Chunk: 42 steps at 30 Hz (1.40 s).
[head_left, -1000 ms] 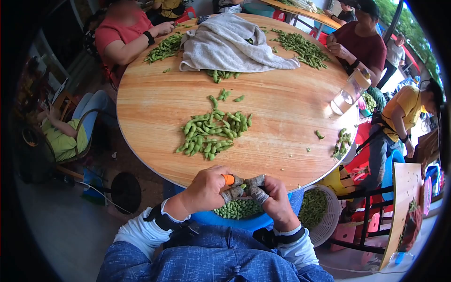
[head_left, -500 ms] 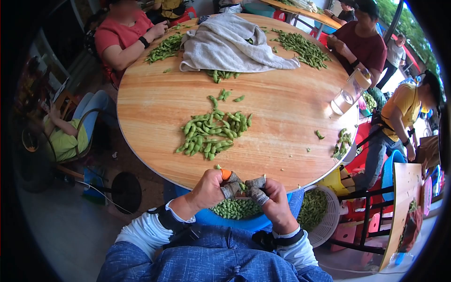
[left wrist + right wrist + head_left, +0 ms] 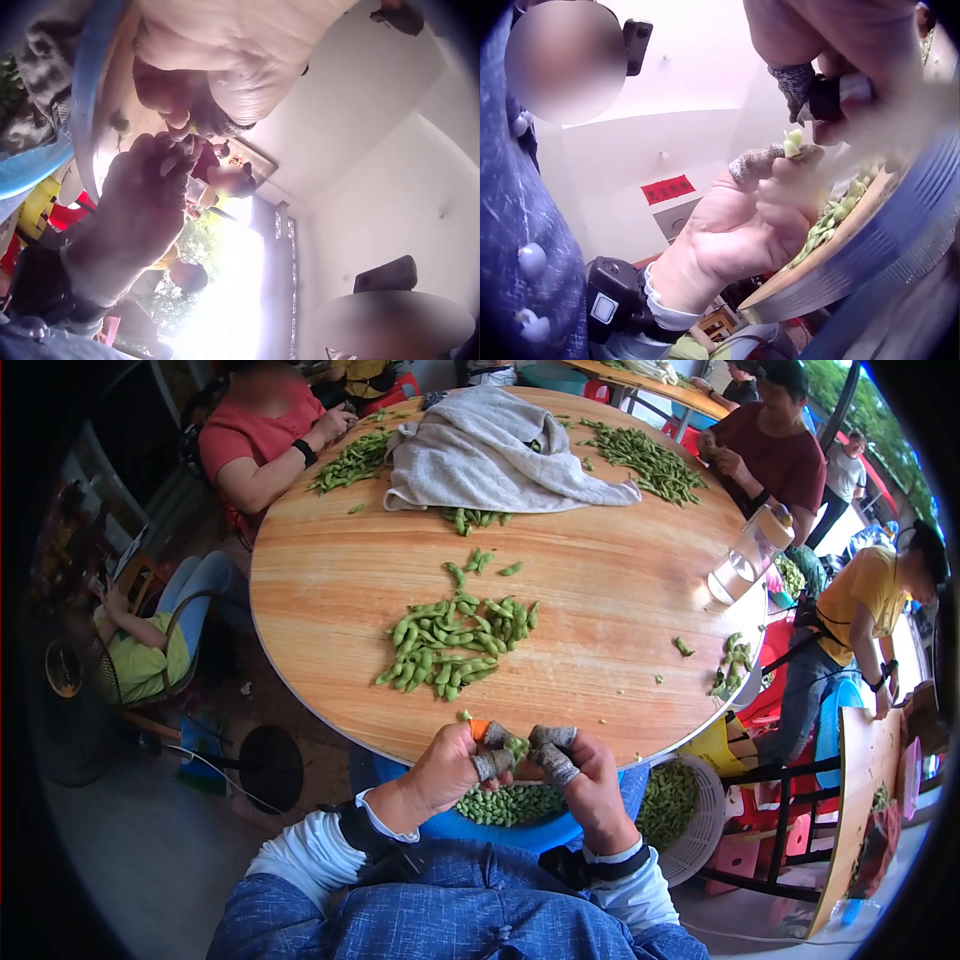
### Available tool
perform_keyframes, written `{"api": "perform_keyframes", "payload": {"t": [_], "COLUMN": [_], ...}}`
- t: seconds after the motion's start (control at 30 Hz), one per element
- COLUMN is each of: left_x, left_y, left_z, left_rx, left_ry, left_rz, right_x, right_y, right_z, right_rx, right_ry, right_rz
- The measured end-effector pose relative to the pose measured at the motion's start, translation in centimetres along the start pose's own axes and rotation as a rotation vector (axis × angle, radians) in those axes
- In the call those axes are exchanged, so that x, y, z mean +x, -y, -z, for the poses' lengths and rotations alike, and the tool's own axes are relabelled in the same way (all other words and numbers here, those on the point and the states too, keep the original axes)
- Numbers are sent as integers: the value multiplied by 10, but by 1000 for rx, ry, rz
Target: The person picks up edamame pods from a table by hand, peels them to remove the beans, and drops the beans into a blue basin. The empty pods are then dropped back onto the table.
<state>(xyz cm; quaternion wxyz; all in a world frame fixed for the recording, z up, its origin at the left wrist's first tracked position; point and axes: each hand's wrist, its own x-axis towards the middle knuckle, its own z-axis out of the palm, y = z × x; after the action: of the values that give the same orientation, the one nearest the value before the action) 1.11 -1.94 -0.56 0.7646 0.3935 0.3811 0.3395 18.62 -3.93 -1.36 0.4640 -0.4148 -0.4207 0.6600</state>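
Note:
In the head view my left hand [image 3: 435, 772] pinches a green edamame pod [image 3: 516, 747] between thumb and forefinger, both wrapped in grey bands, with an orange band on one finger. My right hand [image 3: 592, 790] bends its grey-wrapped fingers close beside the pod; whether they grip anything I cannot tell. The right wrist view shows pale green beans [image 3: 793, 142] at the left fingertips, just below the right hand's wrapped fingers. Under both hands a blue basin [image 3: 440, 825] holds shelled green beans [image 3: 508, 806]. A pile of edamame pods [image 3: 440, 640] lies on the round wooden table [image 3: 330, 590] ahead.
A grey towel [image 3: 480, 450] covers part of the far table, with more pods [image 3: 650, 465] around it. A clear bottle [image 3: 740, 565] stands at the right. By my right side is a white basket [image 3: 707, 810] of husks. Several people sit around.
The fingertips of both hands have shifted around the pod; more green shows between them now. A small green piece has appeared at the table edge above my left hand.

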Motion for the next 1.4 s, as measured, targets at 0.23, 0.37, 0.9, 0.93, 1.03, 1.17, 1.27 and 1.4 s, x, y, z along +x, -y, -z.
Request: {"api": "perform_keyframes", "payload": {"t": [0.23, 0.37, 0.9, 0.93, 1.03, 1.17, 1.27, 1.4], "left_x": [5, 6, -12, -11, -9, -6, -5, -7], "left_y": [11, 21, -13, -8, 3, 10, 13, 5], "left_z": [-6, 2, -5, -5, -5, 5, 1, 4], "left_rx": [-180, -19, 1216, 1040, 806, 688, 453, 271], "left_ry": [-99, -41, 29, -20, -70, 33, 70, 125], "left_rz": [-140, -214, -583, -501, -393, -309, -314, -1], "right_x": [-8, -5, -5, -5, -7, -9, -8, -7], "right_y": [-1, -17, -1, -2, -9, -1, -3, -2], "right_z": [-14, -7, 0, -1, 0, -8, -6, -1], "right_rx": [-11, -64, -171, -87, -23, -3, 13, 87], "right_ry": [45, 24, 180, 183, 187, 72, 70, 107], "right_rz": [91, 58, 80, 106, 45, -10, -41, -86]}}
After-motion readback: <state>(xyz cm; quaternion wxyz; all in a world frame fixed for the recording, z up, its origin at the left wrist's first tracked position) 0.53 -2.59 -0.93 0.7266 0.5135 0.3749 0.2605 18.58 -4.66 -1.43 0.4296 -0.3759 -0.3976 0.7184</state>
